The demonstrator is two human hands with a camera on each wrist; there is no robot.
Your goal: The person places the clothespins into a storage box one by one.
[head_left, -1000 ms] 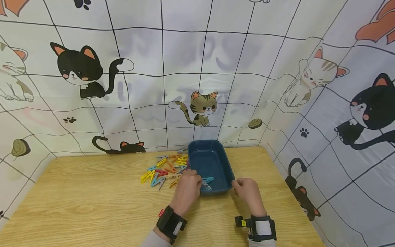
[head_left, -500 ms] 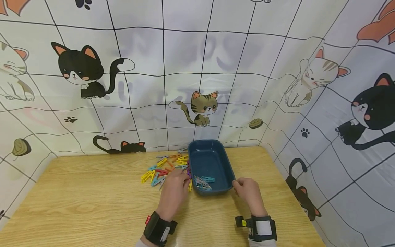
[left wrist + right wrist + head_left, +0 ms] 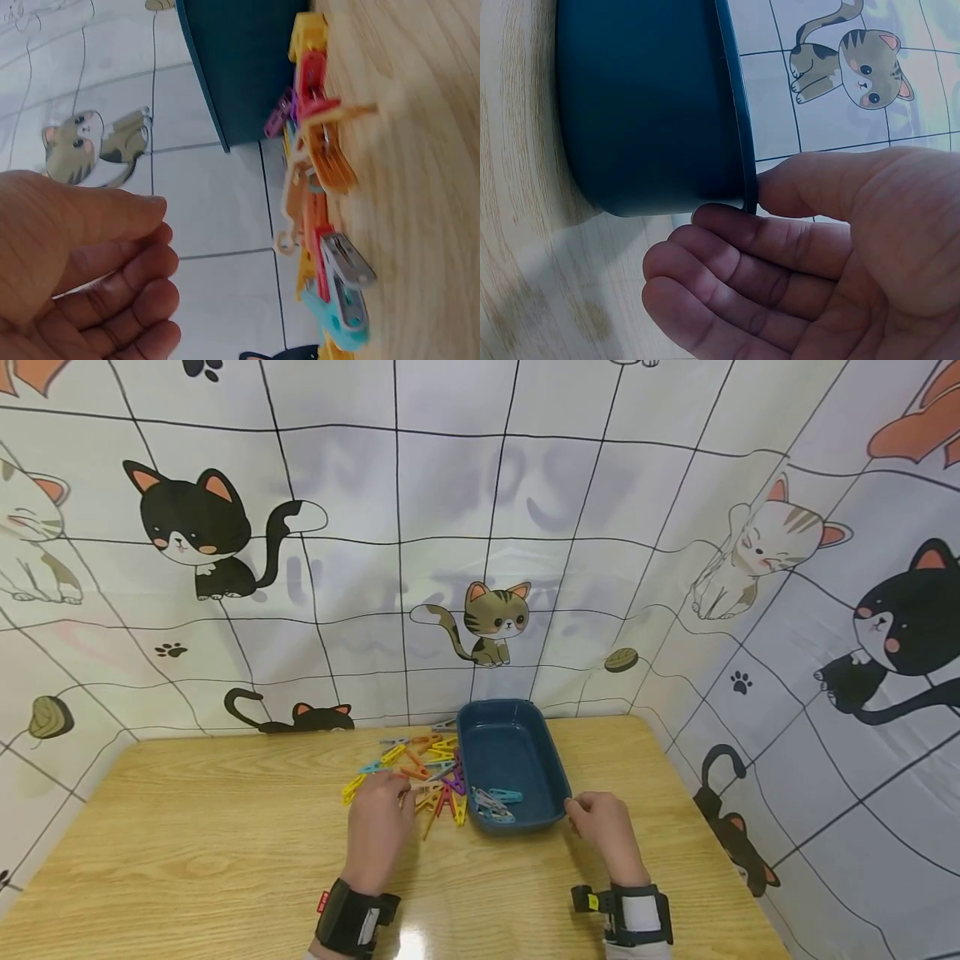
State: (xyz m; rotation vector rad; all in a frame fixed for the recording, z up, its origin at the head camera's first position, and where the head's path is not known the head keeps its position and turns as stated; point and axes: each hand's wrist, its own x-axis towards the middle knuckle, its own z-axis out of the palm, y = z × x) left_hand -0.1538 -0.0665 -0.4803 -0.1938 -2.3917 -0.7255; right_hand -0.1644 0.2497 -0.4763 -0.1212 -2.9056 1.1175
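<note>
A wooden tabletop (image 3: 225, 852) carries the work, with a blue tray (image 3: 513, 756) standing lengthwise toward its back edge. The right hand (image 3: 602, 827) pinches the tray's near right rim between thumb and finger, probably so it cannot slide. The left hand (image 3: 380, 827) hangs over the pile, its fingers loosely curled around nothing visible. The loose clothespins (image 3: 415, 772) lie beside the tray's left wall, seemingly for easy reach; a few inside pegs (image 3: 506, 795) rest at its near end.

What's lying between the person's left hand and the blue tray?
Clothespins, including red, yellow and purple ones, lie on the table between the left hand and the blue tray. The head view shows this.
</note>
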